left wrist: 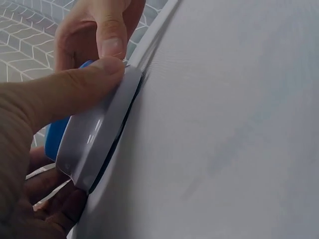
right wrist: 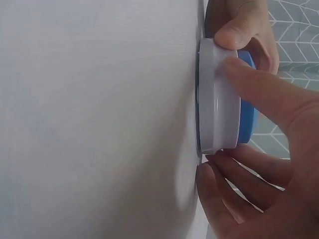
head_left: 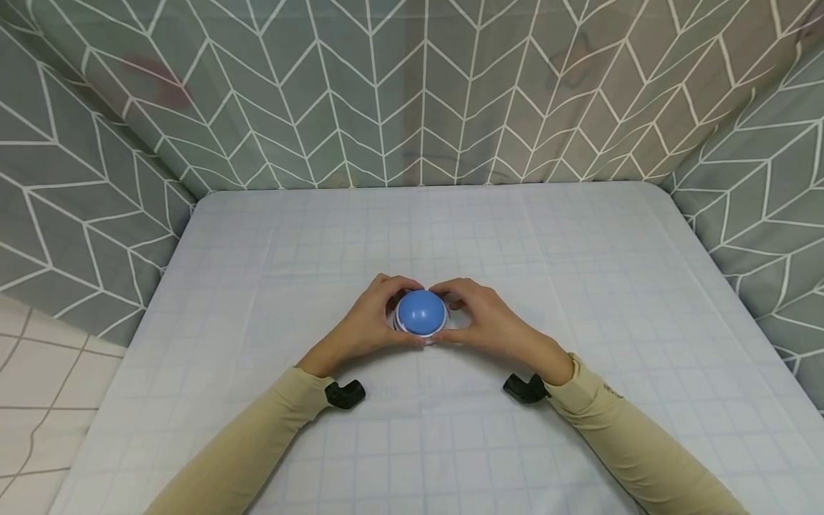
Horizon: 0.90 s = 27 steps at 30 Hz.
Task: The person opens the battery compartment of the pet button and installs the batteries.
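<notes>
A round push button with a blue domed top (head_left: 421, 312) and a white base sits on the table in front of the person. From the left, the left hand (head_left: 376, 315) holds its rim, thumb at the near side and fingers curled round the far side. The right hand (head_left: 486, 318) grips the other side in the same manner. In the left wrist view the white base (left wrist: 94, 134) shows a dark underside close to the cloth. The right wrist view shows both thumbs on the white base (right wrist: 212, 99), near each other.
A white cloth with a faint grid covers the table (head_left: 412, 236). Grey-green curtains (head_left: 399, 93) with white chevron lines hang behind it and at both sides. Black devices (head_left: 345, 394) stick out at both sleeve cuffs. Floor tiles (head_left: 45, 386) show at the left.
</notes>
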### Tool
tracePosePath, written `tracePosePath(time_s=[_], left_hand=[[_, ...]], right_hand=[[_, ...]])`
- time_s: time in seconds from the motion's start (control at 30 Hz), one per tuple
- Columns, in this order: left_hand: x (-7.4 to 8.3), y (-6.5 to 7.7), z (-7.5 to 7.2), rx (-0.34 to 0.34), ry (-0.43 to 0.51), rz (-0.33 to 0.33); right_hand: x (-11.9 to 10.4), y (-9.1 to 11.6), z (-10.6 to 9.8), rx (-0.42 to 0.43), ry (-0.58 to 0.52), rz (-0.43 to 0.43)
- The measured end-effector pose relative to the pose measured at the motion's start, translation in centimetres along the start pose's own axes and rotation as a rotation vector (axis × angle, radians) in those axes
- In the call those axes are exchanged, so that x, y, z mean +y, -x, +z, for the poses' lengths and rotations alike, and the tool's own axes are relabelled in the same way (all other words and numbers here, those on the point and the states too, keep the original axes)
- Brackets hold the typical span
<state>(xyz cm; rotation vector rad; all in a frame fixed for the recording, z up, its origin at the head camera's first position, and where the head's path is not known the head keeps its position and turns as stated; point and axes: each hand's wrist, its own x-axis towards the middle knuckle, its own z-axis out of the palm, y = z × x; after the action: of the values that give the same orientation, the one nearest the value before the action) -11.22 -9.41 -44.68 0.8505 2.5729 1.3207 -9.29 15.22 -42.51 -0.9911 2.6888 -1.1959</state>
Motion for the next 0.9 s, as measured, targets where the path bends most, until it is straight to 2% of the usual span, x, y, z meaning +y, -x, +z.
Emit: tracePosePath(time_s=[0.2,0.37,0.57,0.9], left_hand=[[0.0,-0.2,-0.2,-0.020,-0.019,-0.001],[-0.3,-0.3,-1.1,-0.009,-0.018,0.018],[-1.0,-0.7,-2.9,0.057,-0.049,0.039],[-1.9,-0.6,-6.9,0.148,-0.191,0.004]], right_hand=[[0.2,0.0,-0.3,-0.012,0.027,0.026],[0.3,-0.1,-1.2,-0.023,0.027,0.101],[1.0,-0.2,-2.9,0.005,0.058,0.204],[3.0,0.1,-6.2,0.114,0.232,0.293]])
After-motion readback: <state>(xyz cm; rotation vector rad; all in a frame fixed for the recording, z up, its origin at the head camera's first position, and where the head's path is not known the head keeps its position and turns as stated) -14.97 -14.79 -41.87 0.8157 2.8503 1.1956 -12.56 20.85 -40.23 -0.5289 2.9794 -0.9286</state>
